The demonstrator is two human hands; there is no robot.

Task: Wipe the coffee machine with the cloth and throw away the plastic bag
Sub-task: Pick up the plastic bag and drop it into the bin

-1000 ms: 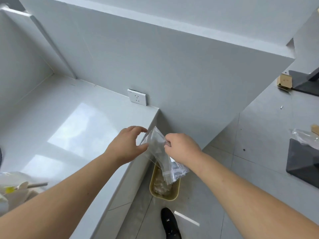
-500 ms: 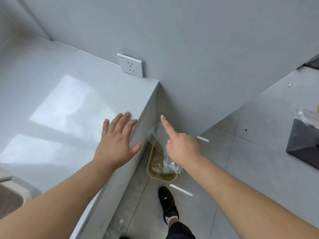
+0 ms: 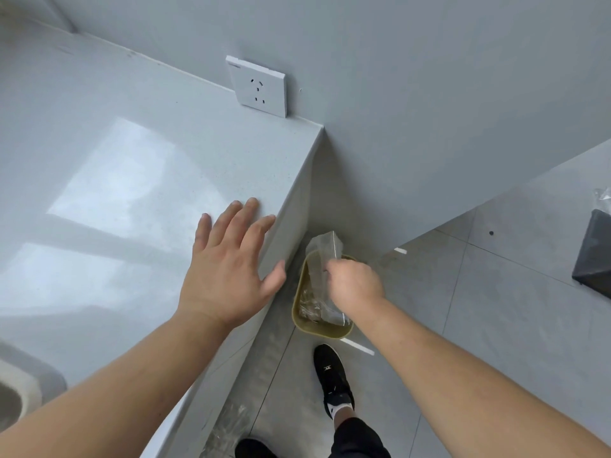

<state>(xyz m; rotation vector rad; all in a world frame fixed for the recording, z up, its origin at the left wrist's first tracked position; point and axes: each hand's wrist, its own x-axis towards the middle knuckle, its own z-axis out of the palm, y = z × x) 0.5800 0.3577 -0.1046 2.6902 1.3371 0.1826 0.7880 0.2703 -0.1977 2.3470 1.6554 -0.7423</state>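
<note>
Our left hand (image 3: pixel 228 272) lies flat with fingers spread at the edge of the pale grey tabletop (image 3: pixel 132 166), its grip wide and holding nothing. Our right hand (image 3: pixel 355 285) reaches down over the olive bin (image 3: pixel 317 328) on the tiled floor (image 3: pixel 479 325), its grip closed on the clear plastic bag (image 3: pixel 322 256), whose lower end hangs inside the bin among other clear wrappers. A white socket (image 3: pixel 259 85) sits on the wall above the tabletop corner. One black shoe (image 3: pixel 332 375) stands just beside the bin.
</note>
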